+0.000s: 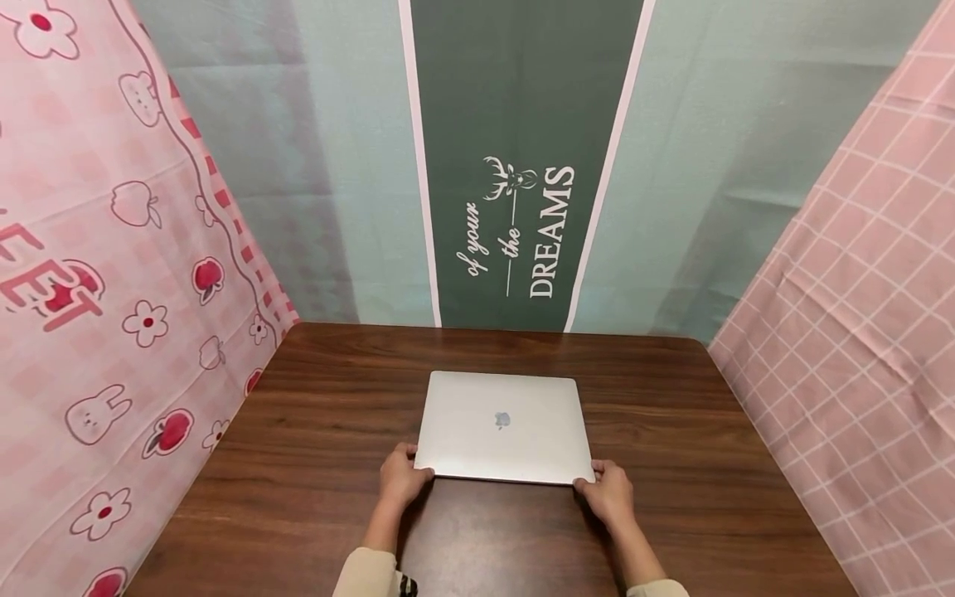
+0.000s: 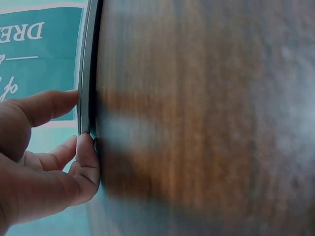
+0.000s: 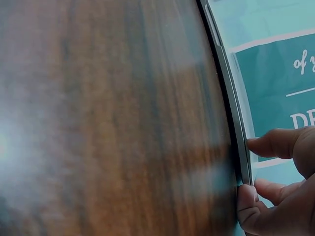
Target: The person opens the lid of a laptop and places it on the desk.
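Observation:
A closed silver laptop [image 1: 485,448] with a dark apple logo lies flat over the brown wooden table, its long front edge toward me. My left hand [image 1: 399,478] grips its near left corner, the thumb lying along the front edge. At the near right corner, my right hand [image 1: 610,495] holds the laptop in a mirrored way. The left wrist view shows the laptop's thin edge [image 2: 87,69] with fingertips on it, right above the wood. In the right wrist view, fingers [image 3: 275,142] touch the laptop's edge [image 3: 231,108] near its corner.
The wooden table [image 1: 671,464] has rounded far corners and extends on both sides of the laptop. Behind it hangs a grey-green curtain [image 1: 358,166] with white lettering. Pink patterned cloths flank the table, a printed one [image 1: 149,249] left and a checked one [image 1: 858,332] right.

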Available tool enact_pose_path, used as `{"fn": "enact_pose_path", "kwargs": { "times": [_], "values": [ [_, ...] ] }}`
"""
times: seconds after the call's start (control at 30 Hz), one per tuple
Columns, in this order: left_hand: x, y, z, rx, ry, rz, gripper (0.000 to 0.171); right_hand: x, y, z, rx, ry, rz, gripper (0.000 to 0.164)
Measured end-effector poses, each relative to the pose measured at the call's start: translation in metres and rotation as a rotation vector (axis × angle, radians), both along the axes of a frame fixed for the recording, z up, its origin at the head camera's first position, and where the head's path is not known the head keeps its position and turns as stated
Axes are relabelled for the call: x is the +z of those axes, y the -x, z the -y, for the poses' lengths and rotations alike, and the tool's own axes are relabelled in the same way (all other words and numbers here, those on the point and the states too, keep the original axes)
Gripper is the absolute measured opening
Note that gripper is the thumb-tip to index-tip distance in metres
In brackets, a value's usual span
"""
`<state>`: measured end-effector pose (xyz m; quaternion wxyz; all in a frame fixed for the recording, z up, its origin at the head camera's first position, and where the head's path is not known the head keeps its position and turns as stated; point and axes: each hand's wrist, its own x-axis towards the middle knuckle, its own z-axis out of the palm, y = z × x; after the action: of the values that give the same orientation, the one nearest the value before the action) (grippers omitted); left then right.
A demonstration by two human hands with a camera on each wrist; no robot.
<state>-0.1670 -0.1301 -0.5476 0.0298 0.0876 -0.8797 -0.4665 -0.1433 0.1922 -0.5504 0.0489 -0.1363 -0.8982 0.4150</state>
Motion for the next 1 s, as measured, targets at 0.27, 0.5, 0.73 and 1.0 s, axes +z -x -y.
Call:
{"fn": "enact_pose_path", "kwargs": {
  "times": [0.27,0.5,0.73,1.0],
  "values": [
    [-0.002,-0.002,0.0,-0.01,-0.004,-0.005,0.045,0.001,-0.002,-0.004,0.014,-0.007,0.004,0.043],
    [-0.002,-0.001,-0.001,-0.006,-0.007,-0.006,0.045,0.003,-0.003,-0.006,0.032,0.0,0.025,0.044],
    [0.001,-0.001,0.002,-0.04,-0.017,-0.009,0.046,0.003,-0.002,-0.01,0.055,0.021,0.02,0.04],
    [0.004,-0.01,0.002,-0.034,0.004,0.003,0.047,0.006,-0.01,-0.009,0.053,0.047,0.057,0.041]
  ]
}}
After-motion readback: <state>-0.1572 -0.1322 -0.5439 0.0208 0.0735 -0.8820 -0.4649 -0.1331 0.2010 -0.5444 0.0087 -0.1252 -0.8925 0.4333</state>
